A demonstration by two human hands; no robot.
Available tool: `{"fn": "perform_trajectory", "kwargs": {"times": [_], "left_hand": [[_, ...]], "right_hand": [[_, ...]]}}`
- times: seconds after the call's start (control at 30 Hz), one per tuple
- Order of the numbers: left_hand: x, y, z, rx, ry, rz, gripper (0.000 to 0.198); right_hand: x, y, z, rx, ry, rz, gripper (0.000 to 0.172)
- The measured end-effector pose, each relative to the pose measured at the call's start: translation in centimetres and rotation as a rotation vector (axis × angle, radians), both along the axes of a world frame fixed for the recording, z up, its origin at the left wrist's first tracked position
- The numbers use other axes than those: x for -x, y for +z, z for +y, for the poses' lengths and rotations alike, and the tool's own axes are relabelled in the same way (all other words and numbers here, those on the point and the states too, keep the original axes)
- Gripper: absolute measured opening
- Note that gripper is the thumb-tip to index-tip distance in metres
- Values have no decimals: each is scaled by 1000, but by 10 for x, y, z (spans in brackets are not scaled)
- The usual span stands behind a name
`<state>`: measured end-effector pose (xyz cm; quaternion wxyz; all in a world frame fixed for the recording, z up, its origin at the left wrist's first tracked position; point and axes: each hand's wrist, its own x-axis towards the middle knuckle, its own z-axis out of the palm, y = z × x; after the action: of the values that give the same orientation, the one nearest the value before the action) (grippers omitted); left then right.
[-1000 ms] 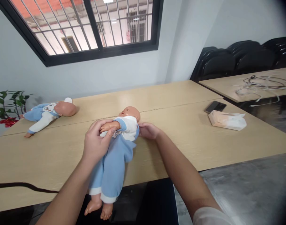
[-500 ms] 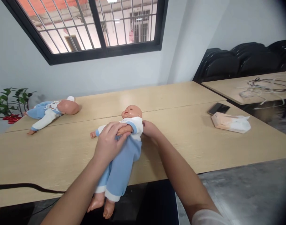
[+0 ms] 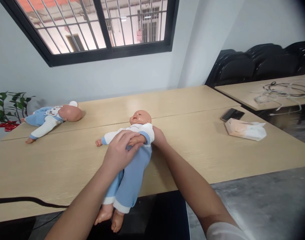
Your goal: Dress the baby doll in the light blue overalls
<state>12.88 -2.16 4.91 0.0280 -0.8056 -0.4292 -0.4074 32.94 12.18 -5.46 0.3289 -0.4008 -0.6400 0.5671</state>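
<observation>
A baby doll in a white top and blue trousers lies on its back at the front edge of the table, its feet hanging past the edge. My left hand rests across its middle, with the fingers curled round the doll's bent forearm. Reaching in from the right, my right hand is against the doll's shoulder and back; its fingers are hidden behind the doll. The doll's head points away from me, its face turned to the left, and its other arm stretches out left.
A second doll lies at the far left beside a potted plant. To the right are a phone and a tissue pack. Cables lie on another table, with stacked black chairs behind. A black strap crosses the left front.
The doll's near arm and shoulder have shifted slightly right, with my left hand moving along. My right hand sits a little further behind the doll. The view has shifted slightly.
</observation>
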Motion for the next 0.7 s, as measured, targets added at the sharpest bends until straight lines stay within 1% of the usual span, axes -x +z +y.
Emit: {"fn": "perform_trajectory", "kwargs": {"times": [0.07,0.1,0.13,0.17,0.23,0.27,0.33,0.37,0.43,0.53,0.63,0.7], "left_hand": [[-1,-4,4,-4,43,-24,20],[-1,-5,6,-1,61,-33,20],[-1,-6,8,4,74,-41,21],[-1,-7,10,7,82,-49,21],[-1,-8,12,6,88,-66,21],[-1,-8,13,6,88,-73,21],[0,-8,13,11,81,-85,21],[1,-8,13,19,74,-87,21],[3,-8,11,34,54,-90,21],[4,-9,7,59,14,-88,22],[2,-12,2,34,-36,-72,21],[0,-16,0,11,-53,-52,20]], "right_hand": [[-10,8,-9,-24,-72,-80,25],[-18,11,-16,-45,-76,-135,19],[-26,15,-25,-57,-43,-182,14],[-34,17,-36,-70,21,-221,11],[-45,18,-60,-98,178,-226,18],[-48,17,-71,-115,230,-204,23],[-46,12,-89,-159,260,-167,32],[-43,9,-94,-189,244,-161,33],[-34,1,-97,-256,183,-179,27],[-22,-7,-86,-343,45,-264,18],[-15,-11,-71,-345,-166,-390,15],[-13,-11,-65,-311,-250,-423,13]]}}
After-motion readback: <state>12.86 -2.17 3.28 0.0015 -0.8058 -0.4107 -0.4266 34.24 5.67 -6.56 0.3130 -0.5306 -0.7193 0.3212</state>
